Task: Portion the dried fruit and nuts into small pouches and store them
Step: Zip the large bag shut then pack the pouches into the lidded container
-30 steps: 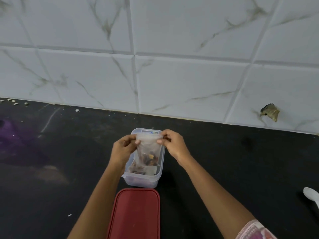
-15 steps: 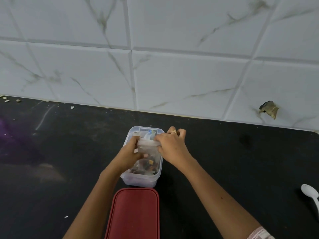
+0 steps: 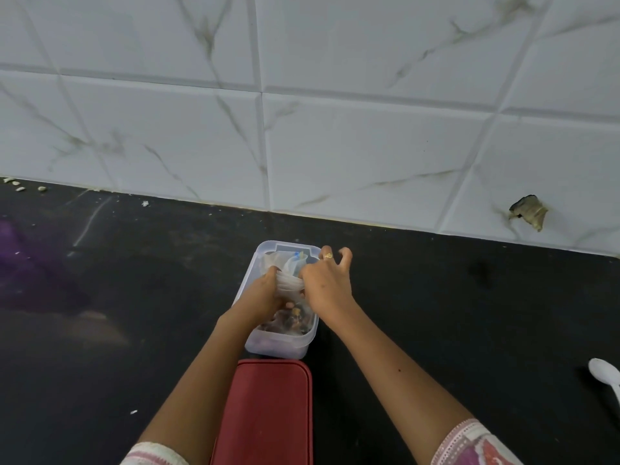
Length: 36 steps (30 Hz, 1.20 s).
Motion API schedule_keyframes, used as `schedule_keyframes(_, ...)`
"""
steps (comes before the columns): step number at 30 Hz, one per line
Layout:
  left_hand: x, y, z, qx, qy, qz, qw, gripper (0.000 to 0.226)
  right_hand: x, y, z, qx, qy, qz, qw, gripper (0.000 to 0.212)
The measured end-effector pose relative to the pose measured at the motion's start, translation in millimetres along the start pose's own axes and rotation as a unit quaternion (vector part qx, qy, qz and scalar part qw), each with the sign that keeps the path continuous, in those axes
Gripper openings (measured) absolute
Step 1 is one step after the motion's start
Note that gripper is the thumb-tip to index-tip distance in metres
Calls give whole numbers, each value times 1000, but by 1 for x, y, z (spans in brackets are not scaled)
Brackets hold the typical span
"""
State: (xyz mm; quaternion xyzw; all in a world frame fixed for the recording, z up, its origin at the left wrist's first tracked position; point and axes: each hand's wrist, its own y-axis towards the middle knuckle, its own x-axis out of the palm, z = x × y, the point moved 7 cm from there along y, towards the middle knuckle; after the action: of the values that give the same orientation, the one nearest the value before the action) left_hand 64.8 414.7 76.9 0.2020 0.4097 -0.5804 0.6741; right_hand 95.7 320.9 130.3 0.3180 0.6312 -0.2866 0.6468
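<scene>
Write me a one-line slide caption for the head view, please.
Left hand and right hand grip a filled pouch in the clear box; red lid lies nearby.

Pouch (image 3: 290, 280): a second ago it stands upright above the clear container (image 3: 278, 347), its top edge stretched flat between both hands. It now sits down inside the container, its upper part gathered and folded over toward the container's far end.

Left hand (image 3: 265, 295): now lower, down inside the container's left wall, fingers curled into the bunched plastic.

Right hand (image 3: 327, 281): now closer to the left hand and over the container's right rim, thumb and forefinger pinching the fold. Its outer fingers, previously tucked, are spread above the container's far right corner.
</scene>
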Motion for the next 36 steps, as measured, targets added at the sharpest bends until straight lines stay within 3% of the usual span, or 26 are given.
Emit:
schedule_keyframes(6,-2,-7,8,-19,4,-24,1000,69,2,1,2,2,10,-31,999,20)
schedule_keyframes(10,-15,-18,11,4,-56,44,997,82,1,-7,14,23,96,-28,995,35)
schedule_keyframes(13,-23,-26,11,22,-81,91,992,75,-3,-14,19,26,149,-3,989,40)
schedule_keyframes(17,-30,-45,7,23,-65,154,986,53,-13,-35,17,6,197,120,973,35)
schedule_keyframes(21,-41,-83,-1,65,-59,287,954,34,-12,-81,6,-82,242,258,932,27)
schedule_keyframes(23,-40,-109,-17,22,-87,354,931,31,4,-104,-3,-143,243,242,928,24)
schedule_keyframes(25,-28,-128,-39,-49,-109,369,922,27,25,-120,-7,-175,248,195,933,22)
schedule_keyframes(31,33,-150,-91,-167,-76,242,953,23,80,-143,-16,-199,252,16,947,46)
schedule_keyframes(36,38,-162,-84,-192,-56,216,956,26,92,-149,-15,-190,270,-55,942,44)
